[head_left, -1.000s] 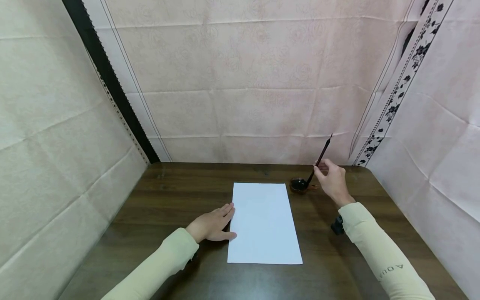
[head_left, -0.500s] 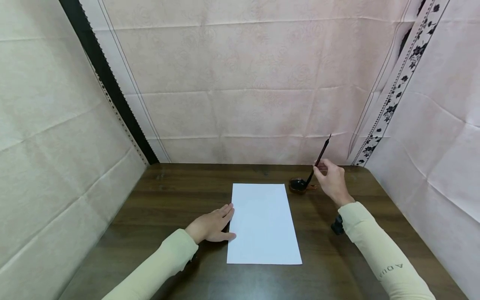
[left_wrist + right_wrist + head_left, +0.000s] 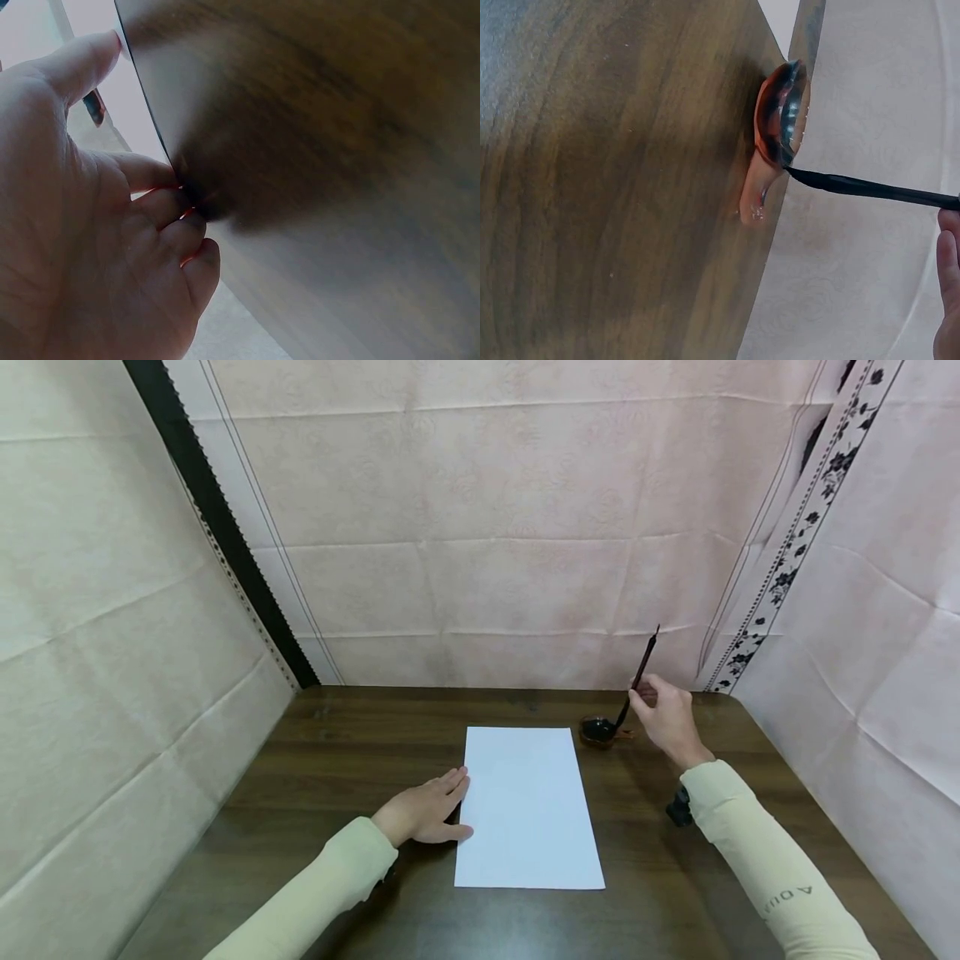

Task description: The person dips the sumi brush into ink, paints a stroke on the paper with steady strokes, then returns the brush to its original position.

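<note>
Brush (image 3: 644, 666), pinched by right hand (image 3: 667, 720), tilts slightly steeper at the dish (image 3: 597, 731), dipping apparently unfinished; left hand (image 3: 426, 810) lies outstretched, touching still-blank paper (image 3: 531, 810).

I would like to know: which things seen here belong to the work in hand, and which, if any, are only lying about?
Apparently in the work:
brush, pinched in the right grip
small dish, at the brush's tip
white paper, touched by the left grip

Only surroundings:
wooden table, underneath
pale cloth hangings
I see nothing loose lying about.
</note>
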The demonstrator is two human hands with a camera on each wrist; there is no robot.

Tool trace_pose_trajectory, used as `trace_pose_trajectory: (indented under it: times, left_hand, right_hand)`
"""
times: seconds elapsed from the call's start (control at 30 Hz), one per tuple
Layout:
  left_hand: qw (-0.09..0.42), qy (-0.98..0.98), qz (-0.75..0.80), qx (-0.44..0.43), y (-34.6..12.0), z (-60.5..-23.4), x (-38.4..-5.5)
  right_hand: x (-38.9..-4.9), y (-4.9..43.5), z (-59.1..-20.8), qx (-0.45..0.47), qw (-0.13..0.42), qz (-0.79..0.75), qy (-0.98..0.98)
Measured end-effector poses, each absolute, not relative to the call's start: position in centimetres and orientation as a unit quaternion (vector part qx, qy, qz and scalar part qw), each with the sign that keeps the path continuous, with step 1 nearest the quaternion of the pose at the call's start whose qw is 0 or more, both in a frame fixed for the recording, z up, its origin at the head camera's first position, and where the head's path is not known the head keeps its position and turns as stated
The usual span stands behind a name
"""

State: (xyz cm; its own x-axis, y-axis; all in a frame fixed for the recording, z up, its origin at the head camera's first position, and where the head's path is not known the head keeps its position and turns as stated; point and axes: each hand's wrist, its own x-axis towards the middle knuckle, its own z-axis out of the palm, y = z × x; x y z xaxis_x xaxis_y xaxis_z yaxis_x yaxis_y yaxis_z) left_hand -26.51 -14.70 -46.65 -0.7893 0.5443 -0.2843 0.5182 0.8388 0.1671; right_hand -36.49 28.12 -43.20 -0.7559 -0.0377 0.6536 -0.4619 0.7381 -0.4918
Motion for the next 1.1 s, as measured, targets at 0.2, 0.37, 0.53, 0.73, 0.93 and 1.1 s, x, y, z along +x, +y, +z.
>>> trace_pose_trajectory:
  times: [0.2,0.37,0.53,0.73,0.93,1.1]
  left_hand:
    - [0.163,0.945,0.038,0.282,-14.7,-46.6,-26.5]
    - [0.162,0.945,0.041,0.281,-14.7,-46.5,-26.6]
    - [0.164,0.945,0.046,0.279,-14.6,-46.5,-26.6]
    - [0.165,0.944,0.046,0.281,-14.6,-46.6,-26.6]
    - [0.164,0.944,0.045,0.283,-14.6,-46.6,-26.5]
    - [0.163,0.945,0.045,0.282,-14.7,-46.6,-26.7]
  right_hand:
    - [-36.6,27.9,-42.4,0.153,0.323,0.334,-0.872]
    - [-36.6,27.5,-41.9,0.152,0.317,0.339,-0.873]
    - [-36.6,27.2,-42.2,0.145,0.301,0.344,-0.878]
    - [-36.8,27.0,-43.0,0.136,0.294,0.346,-0.88]
    - [-37.0,26.8,-43.5,0.14,0.306,0.346,-0.876]
    - [-37.2,26.8,-43.6,0.149,0.313,0.341,-0.874]
